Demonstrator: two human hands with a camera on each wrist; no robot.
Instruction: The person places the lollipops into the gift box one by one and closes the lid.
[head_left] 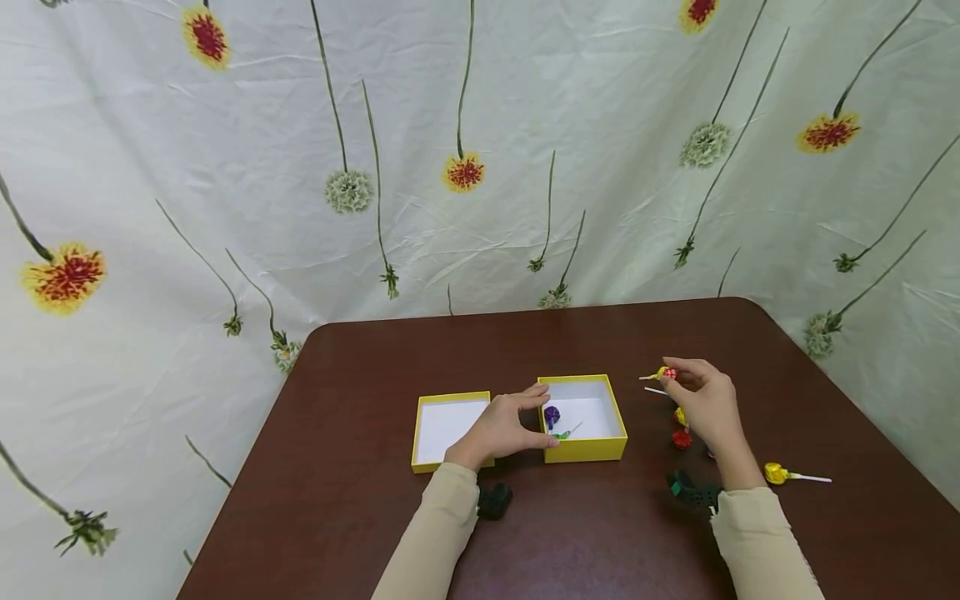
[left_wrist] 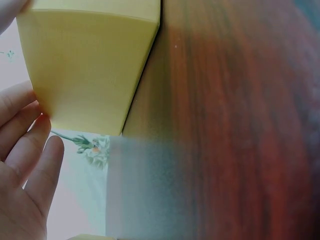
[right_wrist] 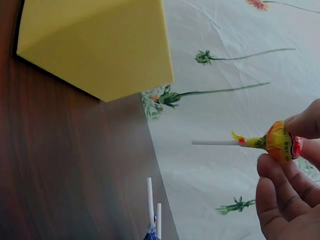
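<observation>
My right hand (head_left: 705,404) pinches a yellow-and-red wrapped lollipop (right_wrist: 280,142) by its candy end, above the table to the right of the box. The lollipop's white stick points left, toward the box. My left hand (head_left: 504,429) holds the open yellow box (head_left: 585,451) at its left side, thumb at the front corner and fingers toward the back. Inside the box lie a purple lollipop (head_left: 552,415) and a green one (head_left: 562,435). In the left wrist view, fingertips (left_wrist: 42,116) touch the edge of the box's yellow wall.
A yellow-rimmed lid (head_left: 415,433), white inside, lies left of the box, partly behind the left hand. Near the right hand lie a red lollipop (head_left: 682,439) and others partly hidden. A yellow lollipop (head_left: 777,473) lies farther right on the brown table (head_left: 360,517).
</observation>
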